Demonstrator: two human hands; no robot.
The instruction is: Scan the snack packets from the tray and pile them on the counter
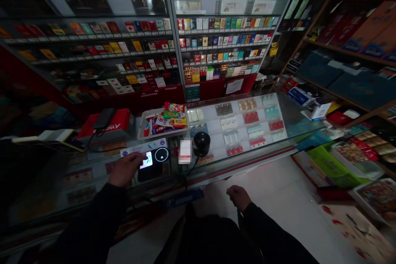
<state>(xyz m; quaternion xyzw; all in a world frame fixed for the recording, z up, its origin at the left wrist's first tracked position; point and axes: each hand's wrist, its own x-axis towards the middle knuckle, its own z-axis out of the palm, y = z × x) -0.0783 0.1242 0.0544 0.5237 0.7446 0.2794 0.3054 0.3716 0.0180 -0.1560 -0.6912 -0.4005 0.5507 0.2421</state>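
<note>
Head view: on our counter (pixel 241 166) sits the black device (pixel 150 174). Our hands are apart: the left (pixel 126 169) has fingers at the screen (pixel 147 159), grip unclear; the right (pixel 239 198) curls loosely. Reaching looks done; what remains, we cannot tell. The screen glows white beside a pale ring (pixel 161 155).
</note>
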